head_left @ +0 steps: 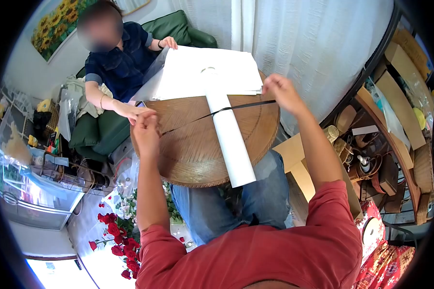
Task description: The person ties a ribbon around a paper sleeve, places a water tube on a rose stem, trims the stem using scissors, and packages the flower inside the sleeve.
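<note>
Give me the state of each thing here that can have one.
Left hand, closed on the black ribbon.
Right hand, closed on the black ribbon.
Black ribbon, stretched between the hands, crossing the white roll.
White roll, rolled up, lying partly on the white sheets.
White sheets, stacked flat.
Cardboard box, open.
Red roses, in bloom.

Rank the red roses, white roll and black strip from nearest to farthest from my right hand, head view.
1. Black strip: its end is at your right hand.
2. White roll: left of that hand, across the table.
3. Red roses: far left, low down.
</note>
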Action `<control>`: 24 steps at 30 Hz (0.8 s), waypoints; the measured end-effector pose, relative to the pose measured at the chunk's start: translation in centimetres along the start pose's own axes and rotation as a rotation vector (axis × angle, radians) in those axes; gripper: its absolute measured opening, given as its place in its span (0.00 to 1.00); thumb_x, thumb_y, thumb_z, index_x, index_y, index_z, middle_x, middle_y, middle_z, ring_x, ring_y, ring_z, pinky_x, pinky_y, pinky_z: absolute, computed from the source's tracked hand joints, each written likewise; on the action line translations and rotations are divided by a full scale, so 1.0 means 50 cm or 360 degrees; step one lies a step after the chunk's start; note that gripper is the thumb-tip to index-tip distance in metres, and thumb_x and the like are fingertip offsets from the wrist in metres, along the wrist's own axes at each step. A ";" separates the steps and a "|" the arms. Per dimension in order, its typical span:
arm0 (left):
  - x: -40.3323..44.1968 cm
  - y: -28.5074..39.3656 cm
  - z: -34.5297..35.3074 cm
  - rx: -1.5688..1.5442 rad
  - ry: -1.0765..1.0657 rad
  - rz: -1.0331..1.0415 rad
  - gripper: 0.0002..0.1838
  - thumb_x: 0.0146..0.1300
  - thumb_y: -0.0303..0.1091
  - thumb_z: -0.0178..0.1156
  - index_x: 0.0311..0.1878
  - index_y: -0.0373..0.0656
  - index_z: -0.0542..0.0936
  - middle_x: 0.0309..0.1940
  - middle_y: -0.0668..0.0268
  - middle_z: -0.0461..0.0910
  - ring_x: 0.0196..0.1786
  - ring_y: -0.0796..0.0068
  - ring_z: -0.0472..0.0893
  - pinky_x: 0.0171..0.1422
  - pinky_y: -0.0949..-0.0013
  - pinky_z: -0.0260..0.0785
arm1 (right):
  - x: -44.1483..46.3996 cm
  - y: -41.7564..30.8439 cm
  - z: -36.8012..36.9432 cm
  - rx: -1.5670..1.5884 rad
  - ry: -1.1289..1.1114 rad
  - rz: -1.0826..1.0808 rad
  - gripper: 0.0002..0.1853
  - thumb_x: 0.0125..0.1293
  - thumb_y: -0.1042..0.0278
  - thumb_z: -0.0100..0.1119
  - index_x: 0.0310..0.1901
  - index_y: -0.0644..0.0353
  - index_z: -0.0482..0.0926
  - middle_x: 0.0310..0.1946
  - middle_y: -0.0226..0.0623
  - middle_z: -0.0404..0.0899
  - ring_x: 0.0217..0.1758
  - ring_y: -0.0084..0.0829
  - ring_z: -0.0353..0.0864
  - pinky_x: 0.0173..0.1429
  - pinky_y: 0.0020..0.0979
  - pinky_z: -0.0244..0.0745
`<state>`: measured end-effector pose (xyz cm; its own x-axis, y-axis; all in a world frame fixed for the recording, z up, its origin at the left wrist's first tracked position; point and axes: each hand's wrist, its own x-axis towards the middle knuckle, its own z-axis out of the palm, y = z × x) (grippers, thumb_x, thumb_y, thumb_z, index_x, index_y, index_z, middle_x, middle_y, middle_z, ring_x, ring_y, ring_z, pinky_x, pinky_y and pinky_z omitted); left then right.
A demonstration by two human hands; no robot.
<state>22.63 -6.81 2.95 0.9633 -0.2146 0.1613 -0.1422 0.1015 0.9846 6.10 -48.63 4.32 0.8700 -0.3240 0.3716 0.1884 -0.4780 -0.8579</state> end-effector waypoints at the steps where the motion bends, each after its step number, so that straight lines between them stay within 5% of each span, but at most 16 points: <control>1: -0.011 0.000 0.010 0.0002 -0.0002 -0.0005 0.07 0.77 0.29 0.60 0.52 0.39 0.81 0.34 0.67 0.79 0.29 0.83 0.74 0.30 0.75 0.68 | -0.018 -0.021 0.012 0.0001 0.0001 0.0006 0.16 0.80 0.57 0.58 0.43 0.63 0.81 0.35 0.34 0.86 0.38 0.28 0.84 0.52 0.36 0.81; 3: -0.038 -0.008 0.052 0.0756 -0.0417 0.0522 0.14 0.75 0.32 0.64 0.58 0.37 0.84 0.47 0.59 0.87 0.47 0.73 0.85 0.53 0.69 0.78 | -0.049 -0.067 0.057 -0.0445 -0.0408 -0.0048 0.22 0.76 0.51 0.64 0.54 0.65 0.86 0.48 0.44 0.90 0.53 0.38 0.88 0.61 0.39 0.80; 5: -0.048 -0.016 0.100 0.0591 -0.0624 0.0312 0.21 0.74 0.35 0.66 0.65 0.35 0.82 0.58 0.54 0.86 0.63 0.66 0.82 0.71 0.66 0.71 | -0.067 -0.095 0.113 -0.0555 -0.0363 0.0086 0.30 0.70 0.47 0.70 0.62 0.66 0.84 0.55 0.54 0.88 0.60 0.42 0.87 0.66 0.41 0.78; 9: -0.117 0.013 0.201 0.0609 -0.0842 -0.0271 0.33 0.74 0.41 0.66 0.75 0.32 0.72 0.55 0.49 0.86 0.52 0.66 0.85 0.59 0.64 0.76 | -0.120 -0.099 0.228 0.0092 -0.0142 0.0263 0.34 0.65 0.51 0.74 0.65 0.70 0.81 0.53 0.58 0.88 0.52 0.44 0.91 0.59 0.39 0.83; 12: -0.157 -0.024 0.229 0.0603 -0.0605 0.0197 0.37 0.74 0.47 0.64 0.76 0.31 0.70 0.43 0.48 0.86 0.39 0.67 0.82 0.53 0.65 0.77 | -0.151 -0.113 0.269 0.0205 0.0133 0.0398 0.33 0.64 0.53 0.75 0.62 0.71 0.83 0.47 0.57 0.90 0.44 0.40 0.92 0.50 0.37 0.85; 22: -0.183 -0.001 0.229 0.0572 -0.0399 0.0049 0.26 0.73 0.37 0.63 0.70 0.35 0.79 0.43 0.48 0.89 0.41 0.62 0.86 0.56 0.61 0.77 | -0.163 -0.111 0.283 0.0307 0.0243 0.0491 0.27 0.65 0.55 0.74 0.58 0.70 0.86 0.40 0.53 0.91 0.38 0.35 0.91 0.44 0.35 0.84; 24: -0.161 -0.011 0.217 0.0795 -0.0320 0.0244 0.23 0.72 0.35 0.63 0.67 0.36 0.81 0.45 0.46 0.89 0.48 0.55 0.89 0.58 0.59 0.78 | -0.146 -0.105 0.275 0.0188 0.0181 0.0239 0.24 0.68 0.56 0.72 0.57 0.68 0.87 0.39 0.52 0.91 0.36 0.35 0.90 0.43 0.35 0.83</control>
<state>12.46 -15.66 1.86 0.8678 -0.4194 0.2666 -0.4150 -0.3162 0.8531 5.03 -32.53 1.23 0.8367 -0.4773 0.2686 0.1187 -0.3206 -0.9397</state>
